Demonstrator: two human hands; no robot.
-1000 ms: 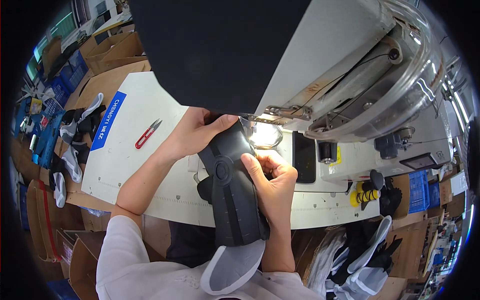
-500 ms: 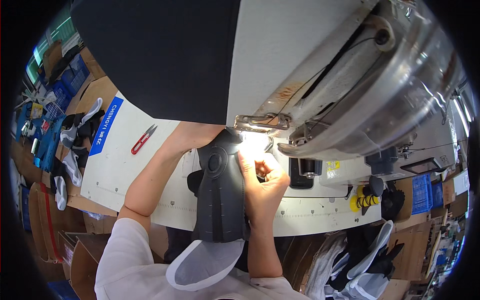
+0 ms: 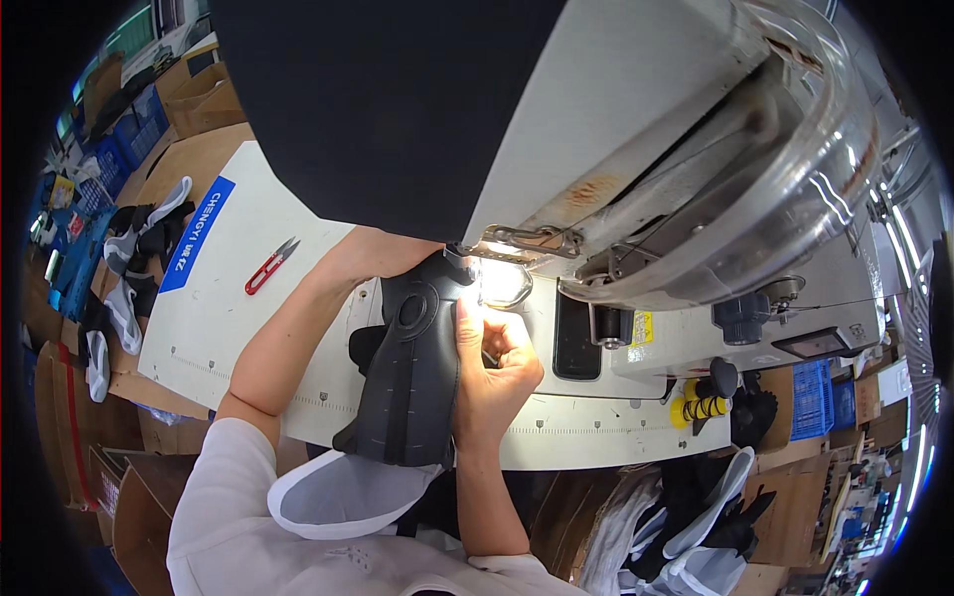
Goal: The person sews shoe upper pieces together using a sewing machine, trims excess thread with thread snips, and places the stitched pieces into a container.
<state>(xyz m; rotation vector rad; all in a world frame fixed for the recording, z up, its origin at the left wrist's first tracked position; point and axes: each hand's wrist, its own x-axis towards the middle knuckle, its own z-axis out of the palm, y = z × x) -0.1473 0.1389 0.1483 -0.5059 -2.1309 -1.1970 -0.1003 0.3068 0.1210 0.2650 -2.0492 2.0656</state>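
A black garment-like piece, perhaps a shoe upper (image 3: 407, 397), with a raised ring and a white-edged grey mesh end (image 3: 348, 494), runs from the sewing machine (image 3: 616, 149) toward my body. My right hand (image 3: 494, 375) pinches its right edge just below the lit needle area, thumb on top and fingers curled under. At the upper left of the piece lies my left hand (image 3: 397, 255); its fingers are hidden behind the black panel (image 3: 388, 109) and the piece. Stitching at the needle is lost in glare.
Red-handled thread snips (image 3: 271, 266) lie on the white table (image 3: 214, 318) to the left. Yellow spools (image 3: 699, 407) stand on the right. More black and white pieces (image 3: 711, 526) are piled at lower right, others at far left (image 3: 124, 298) beside cardboard boxes (image 3: 75, 437).
The whole view has shifted, with the table now further left. The near end of the black piece and its mesh has swung left. My right hand still grips the edge.
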